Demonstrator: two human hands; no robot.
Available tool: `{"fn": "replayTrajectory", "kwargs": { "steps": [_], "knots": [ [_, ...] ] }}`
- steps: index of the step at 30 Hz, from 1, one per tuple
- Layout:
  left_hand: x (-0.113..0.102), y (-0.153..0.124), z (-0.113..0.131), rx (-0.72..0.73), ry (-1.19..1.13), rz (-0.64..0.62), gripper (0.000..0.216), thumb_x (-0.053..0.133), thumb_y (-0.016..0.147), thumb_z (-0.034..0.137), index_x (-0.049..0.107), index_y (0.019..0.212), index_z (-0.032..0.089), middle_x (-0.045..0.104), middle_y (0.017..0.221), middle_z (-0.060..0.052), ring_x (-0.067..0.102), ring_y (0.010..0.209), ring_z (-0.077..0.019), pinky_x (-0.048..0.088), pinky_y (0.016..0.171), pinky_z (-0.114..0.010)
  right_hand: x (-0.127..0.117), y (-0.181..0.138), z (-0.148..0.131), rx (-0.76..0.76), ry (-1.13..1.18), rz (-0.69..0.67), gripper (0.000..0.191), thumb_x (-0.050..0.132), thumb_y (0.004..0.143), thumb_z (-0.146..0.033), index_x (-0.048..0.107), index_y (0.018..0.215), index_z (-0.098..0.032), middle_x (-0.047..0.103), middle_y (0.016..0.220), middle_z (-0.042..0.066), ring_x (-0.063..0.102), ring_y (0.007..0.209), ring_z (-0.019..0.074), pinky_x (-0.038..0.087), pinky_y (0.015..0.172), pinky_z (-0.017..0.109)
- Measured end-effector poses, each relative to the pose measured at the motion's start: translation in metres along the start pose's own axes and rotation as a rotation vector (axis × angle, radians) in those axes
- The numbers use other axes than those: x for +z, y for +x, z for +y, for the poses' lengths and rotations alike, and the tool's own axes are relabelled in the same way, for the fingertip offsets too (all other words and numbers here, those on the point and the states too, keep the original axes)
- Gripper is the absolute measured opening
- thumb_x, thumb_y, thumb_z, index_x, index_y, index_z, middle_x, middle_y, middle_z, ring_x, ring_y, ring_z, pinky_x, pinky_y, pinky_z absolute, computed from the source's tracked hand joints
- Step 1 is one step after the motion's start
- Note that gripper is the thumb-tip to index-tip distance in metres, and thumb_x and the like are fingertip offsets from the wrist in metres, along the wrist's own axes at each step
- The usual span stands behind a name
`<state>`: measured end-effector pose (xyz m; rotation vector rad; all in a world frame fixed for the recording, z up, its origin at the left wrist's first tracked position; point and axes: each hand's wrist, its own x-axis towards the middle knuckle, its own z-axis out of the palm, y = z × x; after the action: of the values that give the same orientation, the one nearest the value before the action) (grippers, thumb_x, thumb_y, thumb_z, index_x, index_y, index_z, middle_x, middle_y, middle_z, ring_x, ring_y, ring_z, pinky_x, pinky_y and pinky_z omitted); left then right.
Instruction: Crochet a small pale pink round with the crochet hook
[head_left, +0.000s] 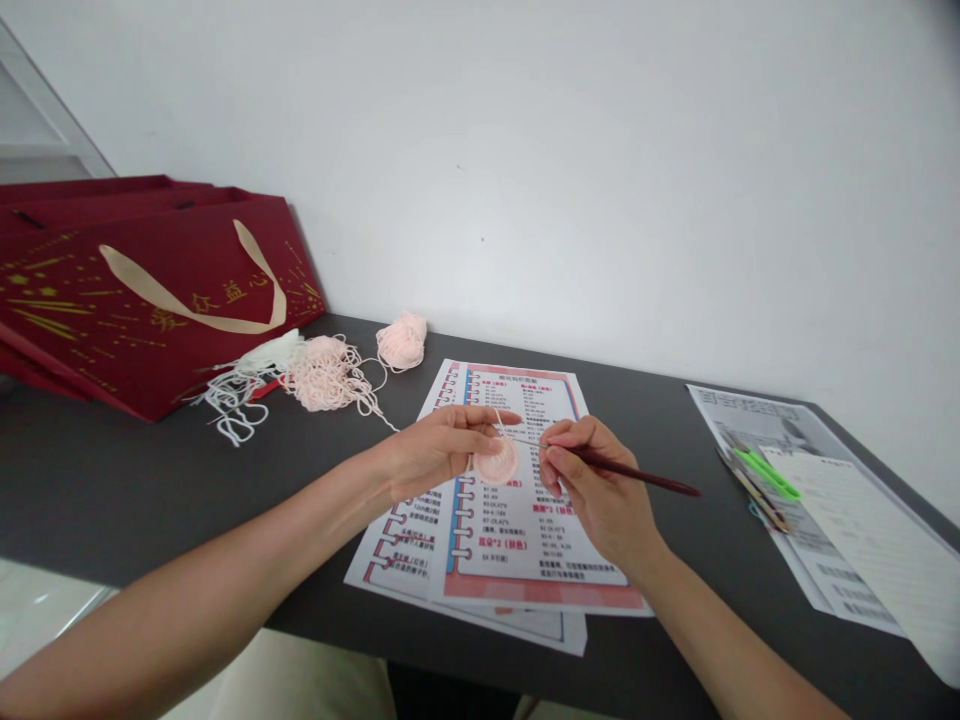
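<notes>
My left hand [457, 445] pinches a small round piece of pale pink crochet [496, 462] at its upper left edge, with a strand of yarn running up over the extended forefinger. In my right hand [589, 475] is a crochet hook [637, 475] with a dark reddish-brown handle, held like a pen. Its thin metal shaft points left and meets the top of the crochet piece; the hook's tip is too small to make out. Both hands are above printed pattern sheets [525, 560].
Pink tangled yarn [326, 375], white yarn [259, 375] and a pink yarn ball [403, 341] lie at the left. Behind them stand dark red gift bags [150, 300] against the wall. At right, papers [862, 520] bear a bright green tool [771, 474] and slim tools [754, 490].
</notes>
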<state>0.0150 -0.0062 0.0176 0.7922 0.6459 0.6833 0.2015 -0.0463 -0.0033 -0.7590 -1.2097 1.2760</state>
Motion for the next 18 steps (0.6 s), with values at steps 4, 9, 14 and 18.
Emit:
{"fn": "replayTrajectory", "kwargs": {
  "steps": [4,9,14,18],
  "knots": [
    [-0.002,-0.002,0.006,-0.036,0.051,-0.053,0.033,0.068,0.069,0.007,0.066,0.102,0.011,0.059,0.066,0.002,0.057,0.061,-0.0079,0.043,0.060,-0.021,-0.004,0.002,-0.004,0.001,-0.010,-0.044,0.008,0.065,0.079,-0.016,0.061,0.077,-0.022,0.058,0.081,-0.001,0.050,0.052,0.0080,0.036,0.045,0.024],
    [-0.004,-0.006,0.012,-0.106,0.077,-0.105,0.030,0.069,0.068,0.006,0.069,0.097,0.012,0.060,0.065,0.001,0.056,0.059,-0.0077,0.042,0.055,-0.019,-0.009,0.004,-0.011,0.017,-0.034,-0.097,0.008,0.070,0.074,-0.017,0.062,0.073,-0.021,0.059,0.079,-0.001,0.050,0.050,0.0082,0.036,0.043,0.024],
    [-0.013,-0.006,0.013,-0.147,0.139,-0.216,0.032,0.066,0.071,0.008,0.069,0.102,0.015,0.065,0.075,-0.001,0.058,0.063,-0.0086,0.044,0.059,-0.019,-0.013,0.004,-0.016,0.086,-0.005,-0.151,0.010,0.072,0.072,-0.017,0.063,0.071,-0.020,0.060,0.078,0.000,0.051,0.049,0.0084,0.036,0.042,0.024],
    [-0.016,-0.006,0.014,-0.171,0.212,-0.298,0.029,0.065,0.072,0.010,0.069,0.100,0.014,0.064,0.072,-0.001,0.056,0.060,-0.0076,0.042,0.058,-0.019,-0.014,0.004,-0.019,0.187,0.070,-0.197,0.011,0.072,0.071,-0.017,0.061,0.070,-0.020,0.061,0.074,-0.001,0.051,0.047,0.0083,0.035,0.042,0.023]
  ]
}}
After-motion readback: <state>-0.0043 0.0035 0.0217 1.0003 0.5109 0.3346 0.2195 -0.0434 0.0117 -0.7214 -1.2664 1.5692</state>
